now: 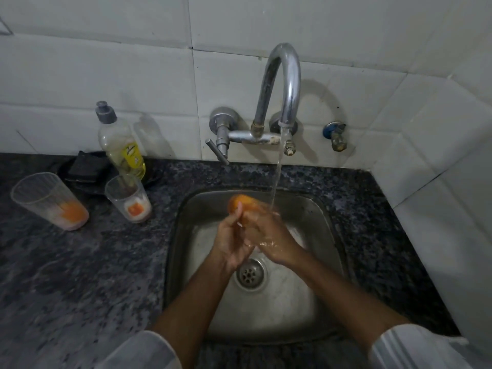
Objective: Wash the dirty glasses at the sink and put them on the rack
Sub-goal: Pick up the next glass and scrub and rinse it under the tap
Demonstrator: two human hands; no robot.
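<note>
Head view shows us two dirty glasses on the dark tabletop [80, 262], left of the sink [330, 235]. Farthest left, the tall glass [48, 199] leans and has orange juice dregs at its bottom. Next, the short glass [128, 197] stands upright with an orange patch inside, just in front of the dish soap bottle [121, 145]. Our left hand [234, 239] is nearer to both. It wraps around a third glass [243, 205], orange at its base, tipped away from us under the running tap [282, 83]. Our right hand [274, 238] is pressed against that glass, but we cannot tell its grip. No rack shows.
</note>
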